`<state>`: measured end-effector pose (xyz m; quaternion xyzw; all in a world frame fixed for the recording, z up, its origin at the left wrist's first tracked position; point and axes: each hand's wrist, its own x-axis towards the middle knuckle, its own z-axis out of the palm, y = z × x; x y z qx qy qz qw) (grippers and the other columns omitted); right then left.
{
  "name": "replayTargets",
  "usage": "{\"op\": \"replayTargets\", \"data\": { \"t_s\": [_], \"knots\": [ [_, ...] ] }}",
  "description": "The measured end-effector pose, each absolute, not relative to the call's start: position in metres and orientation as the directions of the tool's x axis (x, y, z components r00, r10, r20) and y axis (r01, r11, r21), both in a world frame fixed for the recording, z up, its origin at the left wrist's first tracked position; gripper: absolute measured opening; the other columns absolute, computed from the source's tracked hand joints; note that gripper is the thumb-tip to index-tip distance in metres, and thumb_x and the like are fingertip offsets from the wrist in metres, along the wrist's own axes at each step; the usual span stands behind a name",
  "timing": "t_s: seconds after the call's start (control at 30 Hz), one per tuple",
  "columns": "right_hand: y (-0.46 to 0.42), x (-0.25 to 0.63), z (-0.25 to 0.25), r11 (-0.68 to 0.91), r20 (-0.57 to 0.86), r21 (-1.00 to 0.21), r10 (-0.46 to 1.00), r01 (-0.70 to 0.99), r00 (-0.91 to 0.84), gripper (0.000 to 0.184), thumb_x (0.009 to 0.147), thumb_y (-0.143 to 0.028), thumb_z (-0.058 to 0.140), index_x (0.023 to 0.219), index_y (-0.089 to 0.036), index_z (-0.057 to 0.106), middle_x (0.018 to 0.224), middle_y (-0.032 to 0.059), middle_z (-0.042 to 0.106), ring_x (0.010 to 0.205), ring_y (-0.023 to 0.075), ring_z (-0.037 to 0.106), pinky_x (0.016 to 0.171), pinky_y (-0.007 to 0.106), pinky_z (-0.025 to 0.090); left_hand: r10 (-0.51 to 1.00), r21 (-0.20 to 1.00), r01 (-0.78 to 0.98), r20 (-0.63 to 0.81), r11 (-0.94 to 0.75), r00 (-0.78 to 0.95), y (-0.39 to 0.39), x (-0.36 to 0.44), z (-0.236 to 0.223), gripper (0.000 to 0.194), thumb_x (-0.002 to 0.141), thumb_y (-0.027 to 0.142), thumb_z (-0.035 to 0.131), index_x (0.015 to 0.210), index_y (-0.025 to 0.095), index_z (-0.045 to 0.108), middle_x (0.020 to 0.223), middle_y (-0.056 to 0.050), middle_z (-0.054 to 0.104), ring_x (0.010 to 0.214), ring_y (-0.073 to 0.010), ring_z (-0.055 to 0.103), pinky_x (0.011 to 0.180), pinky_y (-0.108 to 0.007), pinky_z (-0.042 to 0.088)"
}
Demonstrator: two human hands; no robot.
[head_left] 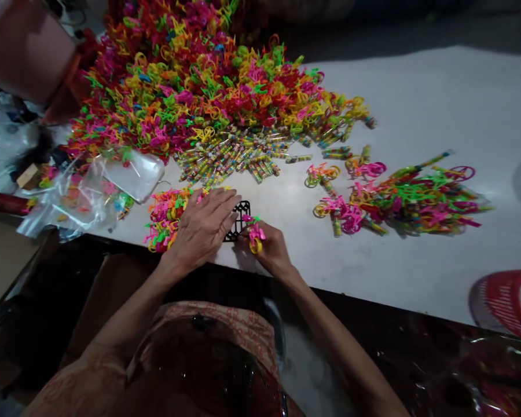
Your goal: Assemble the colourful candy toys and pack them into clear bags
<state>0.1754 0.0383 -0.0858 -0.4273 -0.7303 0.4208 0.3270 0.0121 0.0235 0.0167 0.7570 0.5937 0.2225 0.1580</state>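
My left hand (206,223) lies with its fingers stretched out, palm down, over the right side of a small block of bright plastic toys (160,217) and the edge of a black grid rack (244,211). Part of the rack is hidden under this hand. At the rack's right side my right hand (274,249) is closed, holding a small pink and yellow plastic toy bicycle (256,234). Its fingertips are partly hidden behind the toy. Beyond both hands lies a heap of wrapped candy tubes (238,153).
A large pile of coloured plastic toys (191,81) covers the back left of the white table (438,116). Bagged toys with candy tubes (434,197) lie to the right. Clear plastic bags (87,191) are at left. A red basket (499,295) stands near the front right edge.
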Motion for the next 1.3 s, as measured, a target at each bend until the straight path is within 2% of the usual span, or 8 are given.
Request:
{"op": "replayTargets", "data": {
  "t_s": [0.1,0.2,0.57,0.73,0.97,1.07,1.2,1.3],
  "knots": [
    [0.039,0.149,-0.094,0.242,0.115,-0.920,0.919,0.309,-0.377,0.018,0.083,-0.024,0.052,0.065,-0.020,0.055,0.069,0.0021,0.056,0.065,0.0155,0.051,0.062,0.026,0.041,0.930,0.263,0.893,0.058,-0.365,0.364,0.035,-0.009,0.004,0.041,0.098,0.032,0.031,0.132,0.022,0.052,0.142,-0.007,0.052,0.138,-0.0208,0.039,0.118,-0.050,0.012],
    [0.037,0.143,-0.098,0.273,0.146,-0.890,0.930,0.366,-0.337,0.020,0.082,-0.022,0.051,0.062,-0.021,0.053,0.070,0.0022,0.052,0.066,0.0161,0.049,0.061,0.027,0.039,0.908,0.176,0.893,0.020,-0.414,0.418,0.038,-0.019,-0.009,0.044,0.099,0.029,0.026,0.138,0.021,0.045,0.147,-0.007,0.047,0.142,-0.0198,0.031,0.118,-0.049,0.010],
    [0.033,0.146,-0.104,0.256,0.121,-0.860,0.943,0.441,-0.311,0.025,0.083,-0.028,0.058,0.059,-0.021,0.057,0.063,0.0012,0.049,0.065,0.0169,0.047,0.059,0.027,0.038,0.897,0.165,0.882,0.067,-0.442,0.438,0.037,-0.020,-0.016,0.046,0.099,0.028,0.027,0.143,0.022,0.038,0.147,-0.007,0.047,0.142,-0.0216,0.031,0.118,-0.049,0.010],
    [0.032,0.145,-0.104,0.305,0.121,-0.807,0.924,0.506,-0.363,0.025,0.087,-0.025,0.051,0.063,-0.021,0.058,0.068,0.0032,0.052,0.070,0.0178,0.050,0.062,0.027,0.040,0.898,0.169,0.883,0.066,-0.439,0.434,0.036,-0.020,-0.017,0.045,0.100,0.031,0.026,0.141,0.021,0.041,0.146,-0.007,0.048,0.142,-0.0213,0.031,0.119,-0.049,0.009],
    [0.024,0.131,-0.083,0.252,-0.150,-0.631,0.889,0.734,-0.433,0.017,0.084,-0.019,0.052,0.093,-0.017,0.066,0.102,0.0127,0.062,0.080,0.0209,0.057,0.060,0.028,0.039,0.895,0.227,0.871,0.015,-0.437,0.445,0.035,-0.015,-0.014,0.051,0.095,0.048,0.038,0.142,0.029,0.041,0.151,-0.005,0.041,0.145,-0.0297,0.023,0.118,-0.058,0.003],
    [0.017,0.127,-0.079,0.197,-0.170,-0.637,0.907,0.745,-0.385,0.020,0.084,-0.018,0.052,0.099,-0.017,0.066,0.107,0.0129,0.062,0.086,0.0226,0.058,0.066,0.030,0.042,0.879,0.186,0.863,0.008,-0.469,0.476,0.033,-0.013,-0.010,0.049,0.093,0.048,0.044,0.139,0.030,0.045,0.151,-0.004,0.041,0.145,-0.0309,0.022,0.117,-0.060,0.004],
    [0.031,0.154,-0.077,0.221,-0.097,-0.763,0.890,0.607,-0.446,0.015,0.084,-0.017,0.054,0.089,-0.019,0.068,0.087,0.0057,0.063,0.074,0.0171,0.059,0.065,0.027,0.045,0.850,0.068,0.848,0.081,-0.525,0.520,0.031,-0.013,-0.007,0.041,0.095,0.041,0.043,0.133,0.028,0.051,0.149,-0.006,0.043,0.144,-0.0300,0.026,0.117,-0.060,0.006],
    [0.065,0.197,-0.065,0.192,-0.044,-0.685,0.952,0.703,-0.303,0.019,0.083,-0.019,0.057,0.097,-0.017,0.069,0.088,0.0061,0.064,0.073,0.0173,0.060,0.067,0.028,0.046,0.836,0.032,0.841,0.138,-0.540,0.532,0.033,-0.015,-0.012,0.034,0.096,0.038,0.044,0.125,0.030,0.058,0.146,-0.004,0.048,0.142,-0.0289,0.031,0.116,-0.059,0.010]
  ]
}}
